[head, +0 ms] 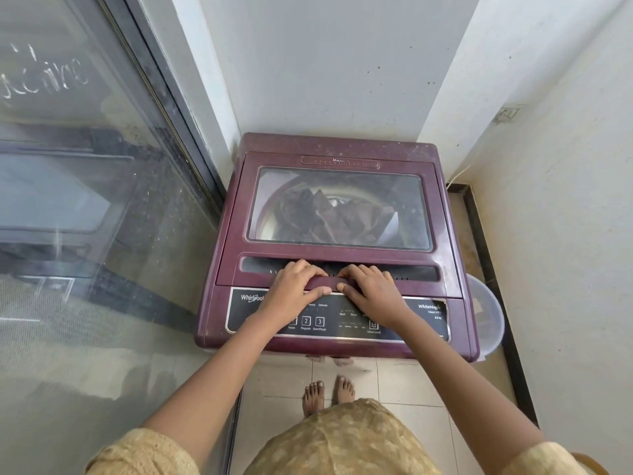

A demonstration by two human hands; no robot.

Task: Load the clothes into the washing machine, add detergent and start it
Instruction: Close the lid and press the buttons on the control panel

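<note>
A maroon top-loading washing machine (448, 234) stands in a corner below me. Its lid (339, 156) lies flat and closed, and dark clothes (335, 217) show in the drum through the lid's window. My left hand (294, 289) and my right hand (373, 289) both grip the lid's front handle bar (329, 281), fingers curled into the recess behind it, thumbs in front. A black control panel (421, 323) with numbered buttons runs along the front edge, partly covered by my wrists. No detergent is visible.
A glass sliding door (85, 200) runs along the left. White walls close in behind and to the right. A clear plastic bucket (486, 313) sits on the floor right of the machine. My bare feet (329, 392) stand on beige tiles.
</note>
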